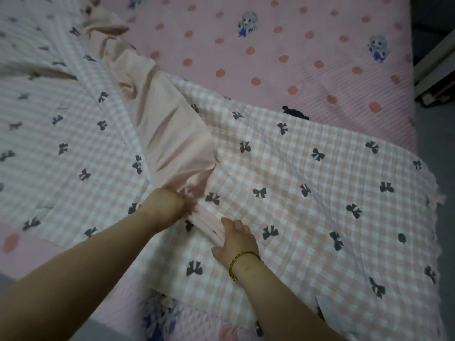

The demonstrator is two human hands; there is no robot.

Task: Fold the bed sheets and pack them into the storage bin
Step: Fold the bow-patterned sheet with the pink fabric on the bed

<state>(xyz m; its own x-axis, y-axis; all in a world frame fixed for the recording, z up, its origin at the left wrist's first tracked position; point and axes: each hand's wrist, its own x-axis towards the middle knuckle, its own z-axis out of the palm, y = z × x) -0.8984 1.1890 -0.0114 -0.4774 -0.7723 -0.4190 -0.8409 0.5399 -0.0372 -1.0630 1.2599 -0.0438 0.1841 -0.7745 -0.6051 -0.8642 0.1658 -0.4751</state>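
A pink-and-white checked sheet with dark bow prints (307,198) lies spread over the bed, crumpled, with its plain pink underside (170,136) turned up along a diagonal ridge in the middle. My left hand (170,205) grips a bunched fold of this sheet at the lower end of that ridge, its fingers blurred. My right hand (236,239), with a gold bracelet on the wrist, rests on the checked sheet just right of the bunched fold; the fingers curl into the fabric. No storage bin is in view.
Under the sheet lies a pink fitted bed cover with red dots and cartoon figures (283,45). The bed's right edge (416,99) borders a dark floor and a white furniture piece (435,57). A small black object (294,112) peeks out at the sheet's far edge.
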